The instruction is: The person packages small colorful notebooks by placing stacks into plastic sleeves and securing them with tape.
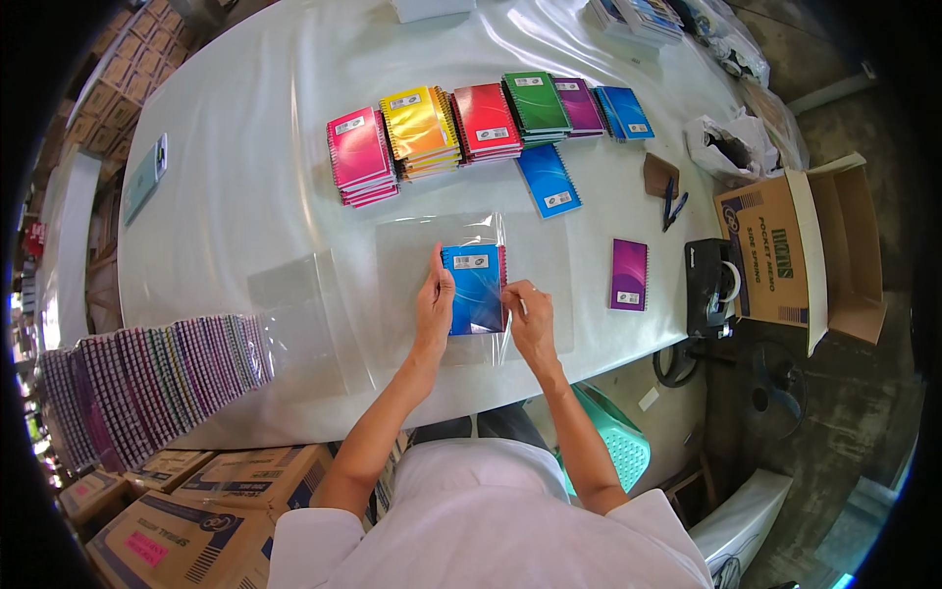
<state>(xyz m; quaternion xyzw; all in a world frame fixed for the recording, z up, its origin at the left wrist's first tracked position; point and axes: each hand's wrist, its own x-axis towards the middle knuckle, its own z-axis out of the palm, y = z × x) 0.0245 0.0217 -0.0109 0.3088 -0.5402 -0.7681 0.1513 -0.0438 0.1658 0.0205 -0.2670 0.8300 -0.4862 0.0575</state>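
The left hand [435,299] and right hand [530,314] hold opposite edges of the blue notebook [474,299], apparently keeping it square over clear film [404,245] on the tabletop [216,221].

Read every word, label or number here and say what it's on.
I won't quote wording; here's where it stands:
Open carton: dark lettering, readable.
Lower-left cartons: lettering partly readable, pink labels.
Nearest blue notebook, loose purple notebook: white stickers, too small.
Tape dispenser: white mark, unreadable.
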